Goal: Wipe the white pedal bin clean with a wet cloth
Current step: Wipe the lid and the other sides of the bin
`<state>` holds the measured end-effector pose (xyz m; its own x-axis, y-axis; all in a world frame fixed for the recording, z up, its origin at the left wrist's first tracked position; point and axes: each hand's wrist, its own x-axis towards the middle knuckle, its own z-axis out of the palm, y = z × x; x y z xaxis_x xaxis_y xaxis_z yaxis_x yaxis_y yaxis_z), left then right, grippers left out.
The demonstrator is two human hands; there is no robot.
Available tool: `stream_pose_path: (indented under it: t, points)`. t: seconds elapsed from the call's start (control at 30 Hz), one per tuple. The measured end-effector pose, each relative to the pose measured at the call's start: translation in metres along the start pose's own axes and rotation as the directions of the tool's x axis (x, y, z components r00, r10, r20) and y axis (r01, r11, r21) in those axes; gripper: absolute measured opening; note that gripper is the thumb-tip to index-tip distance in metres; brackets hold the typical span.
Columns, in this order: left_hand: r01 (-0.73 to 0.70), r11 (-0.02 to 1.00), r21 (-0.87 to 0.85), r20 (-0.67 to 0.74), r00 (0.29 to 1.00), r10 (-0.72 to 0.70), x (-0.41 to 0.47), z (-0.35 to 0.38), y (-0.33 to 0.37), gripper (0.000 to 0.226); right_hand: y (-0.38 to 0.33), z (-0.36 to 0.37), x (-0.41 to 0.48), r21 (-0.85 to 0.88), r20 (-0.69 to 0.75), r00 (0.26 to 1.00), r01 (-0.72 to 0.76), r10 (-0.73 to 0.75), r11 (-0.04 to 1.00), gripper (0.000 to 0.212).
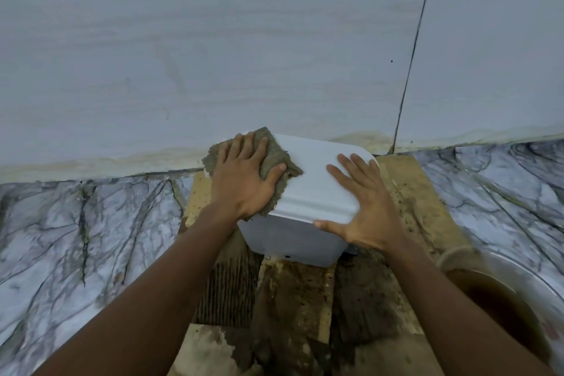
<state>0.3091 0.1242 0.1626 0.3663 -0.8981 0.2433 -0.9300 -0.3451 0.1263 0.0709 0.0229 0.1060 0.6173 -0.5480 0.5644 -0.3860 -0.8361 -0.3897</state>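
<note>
A big grey wall [244, 40] stands behind a marble floor [91, 238], and a dirty brown board [421, 192] lies on the floor against the wall. The white pedal bin [314, 174] sits on the board close to the wall, with a bowl [525, 272] of brown water near it on the right. The right hand [366, 210] lies flat on the right side of the lid with its fingers [357, 165] spread, and the left hand [244, 174] presses the grey-green cloth [274, 156] onto the left side with flat, spread fingers [244, 146].
</note>
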Motion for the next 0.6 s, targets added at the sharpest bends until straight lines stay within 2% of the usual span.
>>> stream_pose_path:
  t: [0.1,0.2,0.3,0.43,0.53,0.6]
  points:
    - [-0.05,0.999,-0.002,0.027,0.998,0.05,0.01,0.002,0.02,0.081,-0.017,0.005,-0.019,-0.082,-0.127,0.991,-0.049,0.038,0.995,0.101]
    - [-0.053,0.998,-0.024,0.077,0.996,0.054,0.019,0.007,0.038,0.081,-0.028,0.014,-0.018,-0.147,-0.151,0.986,-0.093,0.07,0.985,0.101]
    - [-0.031,0.999,-0.04,0.12,0.992,0.035,0.029,0.013,0.041,0.08,-0.019,0.013,0.001,-0.167,-0.004,0.993,-0.117,0.118,0.979,0.107]
    - [0.023,0.998,-0.066,0.137,0.99,-0.014,0.044,0.02,0.027,0.078,-0.005,0.008,0.031,-0.203,0.227,0.968,-0.061,0.107,0.977,0.115]
    - [0.022,0.997,-0.074,0.146,0.989,-0.011,0.057,0.025,0.021,0.078,0.009,0.007,0.044,-0.196,0.272,0.959,-0.021,0.075,0.98,0.117]
    - [0.008,0.997,-0.073,0.135,0.991,0.002,0.067,0.029,0.023,0.077,0.023,0.004,0.051,-0.13,0.289,0.956,-0.018,0.055,0.991,0.118]
